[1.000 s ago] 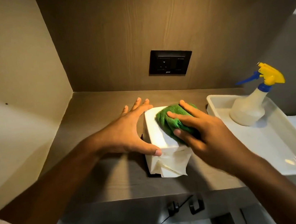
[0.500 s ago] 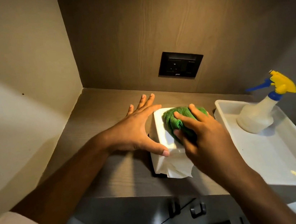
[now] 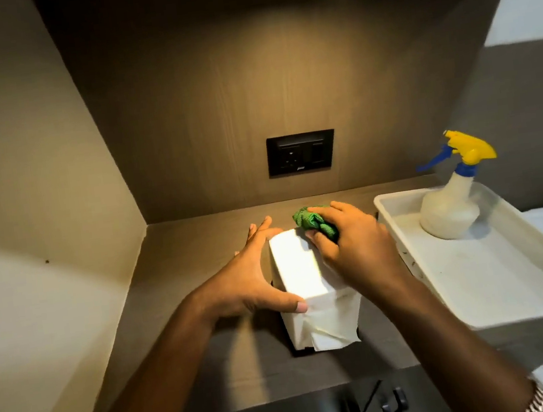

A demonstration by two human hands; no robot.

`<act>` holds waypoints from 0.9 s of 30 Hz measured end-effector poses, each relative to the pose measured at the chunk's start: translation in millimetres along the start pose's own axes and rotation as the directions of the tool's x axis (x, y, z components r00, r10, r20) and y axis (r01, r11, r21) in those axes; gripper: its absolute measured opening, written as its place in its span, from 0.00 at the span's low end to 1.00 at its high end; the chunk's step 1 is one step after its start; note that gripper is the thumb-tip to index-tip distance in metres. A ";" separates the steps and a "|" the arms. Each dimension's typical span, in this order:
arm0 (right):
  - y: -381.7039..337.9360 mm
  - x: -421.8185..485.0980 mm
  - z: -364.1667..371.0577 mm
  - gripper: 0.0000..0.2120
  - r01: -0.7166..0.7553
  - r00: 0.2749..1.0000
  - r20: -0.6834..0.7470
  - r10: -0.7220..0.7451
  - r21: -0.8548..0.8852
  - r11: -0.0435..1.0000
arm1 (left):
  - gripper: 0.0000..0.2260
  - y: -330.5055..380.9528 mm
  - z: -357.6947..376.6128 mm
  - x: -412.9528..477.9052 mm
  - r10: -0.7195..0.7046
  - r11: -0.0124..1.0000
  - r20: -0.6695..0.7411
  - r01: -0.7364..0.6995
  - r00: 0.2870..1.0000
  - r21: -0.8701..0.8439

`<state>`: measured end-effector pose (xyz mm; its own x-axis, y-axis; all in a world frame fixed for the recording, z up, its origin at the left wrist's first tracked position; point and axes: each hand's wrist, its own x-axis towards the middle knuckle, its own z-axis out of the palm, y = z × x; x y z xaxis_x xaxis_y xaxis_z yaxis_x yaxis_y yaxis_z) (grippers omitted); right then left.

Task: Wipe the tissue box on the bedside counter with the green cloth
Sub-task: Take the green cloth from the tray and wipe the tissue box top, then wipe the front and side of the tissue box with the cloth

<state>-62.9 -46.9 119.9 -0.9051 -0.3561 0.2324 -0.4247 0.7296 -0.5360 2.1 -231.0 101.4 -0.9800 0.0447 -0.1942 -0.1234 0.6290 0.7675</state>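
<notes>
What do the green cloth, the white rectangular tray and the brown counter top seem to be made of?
The crumpled green cloth looks like soft, fuzzy fabric, perhaps microfibre: it bunches into folds under the right hand. The white rectangular tray seems glossy plastic or melamine: smooth walls, a bright glint. The brown counter top looks like matte wood-grain laminate, possibly veneer: faint straight grain lines.

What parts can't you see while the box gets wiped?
- Head view, tissue box top's right part: under the right hand and green cloth.
- Box's left side: behind the left hand.
- The tray's right corner: cut by the picture's edge.
- The socket's small writing: too tiny to read.
</notes>
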 end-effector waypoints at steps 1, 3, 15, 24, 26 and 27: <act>7.9 0.7 -3.4 0.18 -0.033 0.999 -0.028 0.036 0.094 0.995 | 0.61 0.6 -1.8 -0.2 -0.009 1.000 0.008 0.009 1.000 0.020; 27.9 -4.8 -14.5 0.17 -0.097 0.990 -0.068 0.127 0.339 0.936 | 0.59 4.8 -7.8 1.1 -0.003 0.995 0.041 -0.001 0.999 0.100; 102.3 -88.8 -2.1 0.12 -0.192 0.906 0.043 0.422 0.928 0.318 | 0.57 65.1 -40.1 15.1 -0.273 0.730 0.283 0.007 0.919 0.683; 92.1 -103.3 28.7 0.18 -0.275 0.869 0.183 0.460 0.951 0.141 | 0.35 82.6 51.5 39.0 -0.034 0.766 -0.112 0.098 0.993 0.635; 85.3 -104.5 39.0 0.17 -0.283 0.862 0.176 0.475 0.945 0.163 | 0.33 73.9 53.9 39.1 0.016 0.763 -0.158 0.090 0.987 0.640; 82.0 -105.6 42.8 0.16 -0.290 0.856 0.167 0.490 0.939 0.186 | 0.32 70.3 52.9 39.6 0.024 0.772 -0.169 0.089 0.985 0.629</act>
<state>-1.2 25.5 16.6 -0.9789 -0.0449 -0.1996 0.2036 -0.3087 -0.9291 -37.1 -144.1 115.3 -0.9950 -0.0719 -0.0700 -0.0841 0.9780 0.1909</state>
